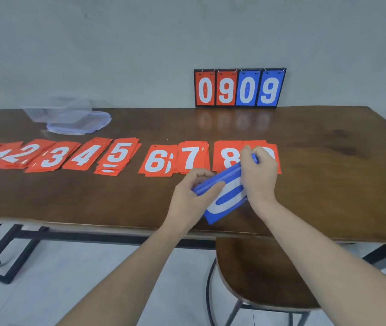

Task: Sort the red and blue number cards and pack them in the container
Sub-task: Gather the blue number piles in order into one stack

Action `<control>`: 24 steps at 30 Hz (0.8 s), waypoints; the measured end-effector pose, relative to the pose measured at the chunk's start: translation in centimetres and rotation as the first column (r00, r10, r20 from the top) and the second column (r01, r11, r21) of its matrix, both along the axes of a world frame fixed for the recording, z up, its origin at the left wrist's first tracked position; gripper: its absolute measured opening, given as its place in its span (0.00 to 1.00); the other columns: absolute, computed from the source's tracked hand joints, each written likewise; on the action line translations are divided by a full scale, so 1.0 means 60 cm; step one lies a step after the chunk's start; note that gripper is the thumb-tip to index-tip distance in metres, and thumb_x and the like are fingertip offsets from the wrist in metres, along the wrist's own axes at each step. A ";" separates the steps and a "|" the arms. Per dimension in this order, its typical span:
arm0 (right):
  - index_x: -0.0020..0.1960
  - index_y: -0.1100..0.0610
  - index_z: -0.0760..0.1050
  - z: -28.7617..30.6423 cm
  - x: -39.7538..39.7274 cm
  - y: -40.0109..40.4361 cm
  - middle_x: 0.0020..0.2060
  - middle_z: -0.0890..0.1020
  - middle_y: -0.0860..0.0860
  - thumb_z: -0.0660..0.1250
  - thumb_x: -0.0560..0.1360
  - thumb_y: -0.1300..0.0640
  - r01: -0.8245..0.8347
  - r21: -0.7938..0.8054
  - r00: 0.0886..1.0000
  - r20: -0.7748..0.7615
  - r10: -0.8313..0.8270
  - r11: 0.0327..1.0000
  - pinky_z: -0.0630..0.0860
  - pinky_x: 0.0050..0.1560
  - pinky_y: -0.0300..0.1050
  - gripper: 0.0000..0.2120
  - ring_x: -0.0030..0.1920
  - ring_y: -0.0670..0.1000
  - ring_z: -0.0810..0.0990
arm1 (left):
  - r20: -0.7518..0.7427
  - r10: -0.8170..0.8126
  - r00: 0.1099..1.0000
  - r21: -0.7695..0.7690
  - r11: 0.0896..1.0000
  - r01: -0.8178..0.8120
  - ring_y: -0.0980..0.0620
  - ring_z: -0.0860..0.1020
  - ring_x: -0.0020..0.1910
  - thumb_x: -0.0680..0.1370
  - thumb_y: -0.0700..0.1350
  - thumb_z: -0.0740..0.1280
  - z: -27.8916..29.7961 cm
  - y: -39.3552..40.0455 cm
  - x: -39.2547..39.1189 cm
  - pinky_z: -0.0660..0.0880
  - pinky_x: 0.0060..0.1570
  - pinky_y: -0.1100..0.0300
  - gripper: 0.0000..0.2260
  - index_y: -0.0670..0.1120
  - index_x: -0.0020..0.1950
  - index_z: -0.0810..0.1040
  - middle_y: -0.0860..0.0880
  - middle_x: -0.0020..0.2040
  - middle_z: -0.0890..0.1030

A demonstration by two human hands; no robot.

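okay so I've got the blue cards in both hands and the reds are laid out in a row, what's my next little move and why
Probably peel the top blue card, a zero, off the stack held by your left hand and right hand, and lay it on the bare table below the red piles. The reds are already sorted by number; no blue row exists yet.

1. We found a dark wooden table point(328, 184).
2. It bore a row of red number cards point(121, 154), a clear container point(69, 118), and a scoreboard point(239, 88) at its rear edge.
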State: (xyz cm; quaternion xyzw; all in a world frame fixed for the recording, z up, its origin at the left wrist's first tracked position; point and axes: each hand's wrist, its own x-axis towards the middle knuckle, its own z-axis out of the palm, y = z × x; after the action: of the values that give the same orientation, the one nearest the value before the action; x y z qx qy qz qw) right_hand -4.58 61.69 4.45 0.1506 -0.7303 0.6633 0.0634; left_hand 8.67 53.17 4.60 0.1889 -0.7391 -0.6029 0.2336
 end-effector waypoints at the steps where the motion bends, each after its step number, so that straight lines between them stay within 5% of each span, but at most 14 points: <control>1: 0.30 0.52 0.60 0.011 0.009 -0.015 0.24 0.66 0.47 0.62 0.77 0.45 -0.002 0.045 0.998 -0.066 0.005 0.999 0.70 0.34 0.53 0.21 0.28 0.49 0.67 | 0.035 -0.049 0.998 -0.034 0.998 0.050 0.64 0.81 0.52 0.71 0.56 0.71 0.004 -0.017 0.017 0.80 0.42 0.67 0.14 0.59 0.53 0.73 0.64 0.49 0.80; 5: 0.33 0.55 0.67 0.045 0.056 -0.087 0.26 0.73 0.47 0.63 0.79 0.44 0.025 0.309 0.949 -0.308 0.075 0.951 0.71 0.31 0.42 0.21 0.29 0.46 0.75 | 0.105 -0.108 0.989 -0.106 0.987 0.120 0.67 0.80 0.53 0.76 0.55 0.69 0.009 -0.081 0.078 0.79 0.44 0.69 0.13 0.59 0.58 0.72 0.64 0.52 0.79; 9: 0.42 0.49 0.72 0.069 0.096 -0.156 0.35 0.79 0.43 0.61 0.77 0.33 -0.095 0.512 0.946 -0.221 0.238 0.854 0.72 0.35 0.36 0.19 0.36 0.43 0.80 | 0.077 -0.015 0.997 -0.079 0.997 0.021 0.63 0.81 0.52 0.77 0.56 0.67 0.003 -0.137 0.122 0.78 0.41 0.69 0.14 0.54 0.59 0.73 0.60 0.53 0.80; 13: 0.64 0.44 0.70 0.072 0.115 -0.198 0.53 0.79 0.44 0.66 0.77 0.36 -0.457 0.192 0.885 0.198 0.422 0.868 0.77 0.47 0.41 0.20 0.50 0.43 0.81 | 0.007 0.151 0.989 0.156 0.976 -0.150 0.57 0.83 0.51 0.81 0.54 0.66 -0.010 -0.195 0.142 0.82 0.48 0.61 0.07 0.53 0.56 0.76 0.55 0.51 0.83; 16: 0.71 0.49 0.68 0.060 0.120 -0.223 0.55 0.84 0.48 0.69 0.77 0.43 -0.638 0.029 0.673 0.508 0.538 0.770 0.80 0.48 0.44 0.26 0.50 0.49 0.86 | -0.011 0.200 0.980 0.413 0.893 -0.178 0.54 0.84 0.53 0.80 0.55 0.67 -0.007 -0.236 0.133 0.82 0.53 0.53 0.13 0.52 0.61 0.76 0.53 0.54 0.84; 18: 0.66 0.52 0.75 0.046 0.114 -0.246 0.52 0.87 0.50 0.69 0.79 0.49 -0.692 -0.059 0.580 0.548 0.603 0.719 0.83 0.50 0.48 0.17 0.50 0.52 0.87 | -0.006 0.246 0.969 0.446 0.868 -0.218 0.52 0.84 0.54 0.79 0.55 0.69 -0.008 -0.260 0.118 0.83 0.52 0.52 0.15 0.51 0.63 0.75 0.52 0.56 0.83; 24: 0.59 0.54 0.79 0.027 0.059 -0.351 0.48 0.87 0.50 0.69 0.80 0.55 -0.676 -0.021 0.622 0.520 0.585 0.737 0.84 0.44 0.48 0.08 0.46 0.51 0.87 | 0.126 0.271 0.954 0.480 0.825 -0.297 0.51 0.83 0.54 0.81 0.53 0.67 -0.003 -0.349 0.059 0.83 0.51 0.52 0.14 0.51 0.64 0.74 0.51 0.58 0.82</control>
State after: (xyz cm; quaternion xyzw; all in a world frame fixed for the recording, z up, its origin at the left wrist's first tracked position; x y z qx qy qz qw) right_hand -1.05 40.61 6.07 0.2280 -0.6764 0.5905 -0.3765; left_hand 12.18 32.25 4.41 0.3656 -0.5299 -0.7248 0.2452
